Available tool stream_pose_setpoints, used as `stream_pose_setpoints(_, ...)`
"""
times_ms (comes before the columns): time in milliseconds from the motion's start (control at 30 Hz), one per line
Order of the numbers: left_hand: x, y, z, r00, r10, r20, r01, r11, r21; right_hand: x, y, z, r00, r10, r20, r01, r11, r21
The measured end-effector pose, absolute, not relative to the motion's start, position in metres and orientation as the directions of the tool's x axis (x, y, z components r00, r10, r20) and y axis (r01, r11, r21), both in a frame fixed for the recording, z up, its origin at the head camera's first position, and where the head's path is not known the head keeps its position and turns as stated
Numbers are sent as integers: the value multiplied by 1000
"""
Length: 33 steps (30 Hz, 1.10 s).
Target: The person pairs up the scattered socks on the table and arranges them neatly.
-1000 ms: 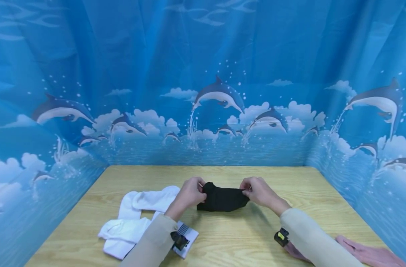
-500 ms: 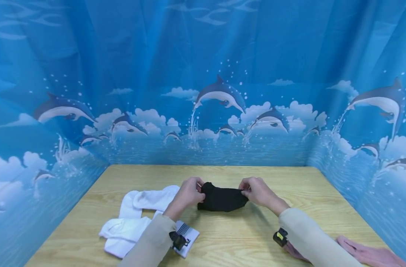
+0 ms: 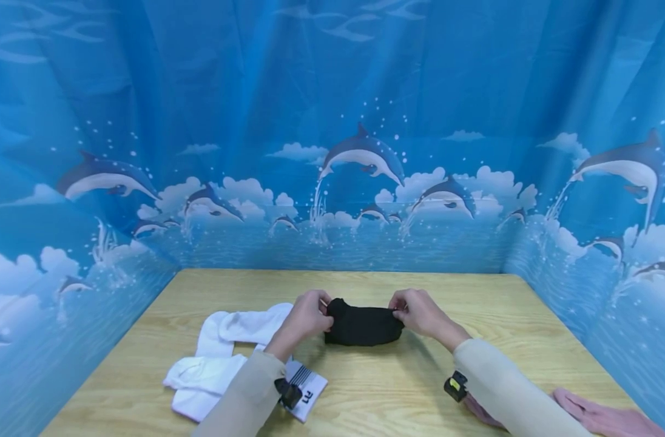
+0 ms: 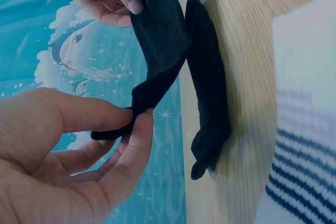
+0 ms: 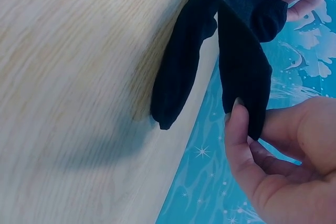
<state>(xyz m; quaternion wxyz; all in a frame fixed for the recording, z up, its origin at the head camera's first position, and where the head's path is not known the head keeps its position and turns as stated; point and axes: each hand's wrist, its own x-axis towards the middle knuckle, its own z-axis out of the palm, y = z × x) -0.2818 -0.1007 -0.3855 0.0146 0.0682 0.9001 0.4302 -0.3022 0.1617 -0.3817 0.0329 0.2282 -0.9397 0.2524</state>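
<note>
A black sock [image 3: 365, 326] stretches sideways between my two hands above the middle of the table. My left hand [image 3: 309, 312] pinches its left end between thumb and fingers. At the opposite end, my right hand [image 3: 420, 312] pinches the fabric in the same way. Both wrist views show a second black sock [image 4: 210, 82] beneath the held one, near the wood surface; in the head view it cannot be told apart from the first. The raised sock [image 5: 244, 61] looks slightly twisted in the right wrist view.
White socks [image 3: 250, 328] lie overlapping to the left, partly behind my left forearm. One white sock has dark stripes [image 3: 307, 388]. Pink socks [image 3: 600, 413] lie at the front right, partly under my right sleeve. A blue dolphin curtain [image 3: 332, 237] surrounds the wooden table [image 3: 398, 394].
My right hand has shifted slightly left, toward the left hand, with the sock's right end. Both hands keep their pinch on the black sock.
</note>
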Motion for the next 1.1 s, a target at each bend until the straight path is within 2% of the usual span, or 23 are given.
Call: stream_pose_setpoints(1100, -291, -104, -392, -995, 100, -11, 52, 603, 796, -312, 155, -391, -916, -380, 131, -395, 790, -469)
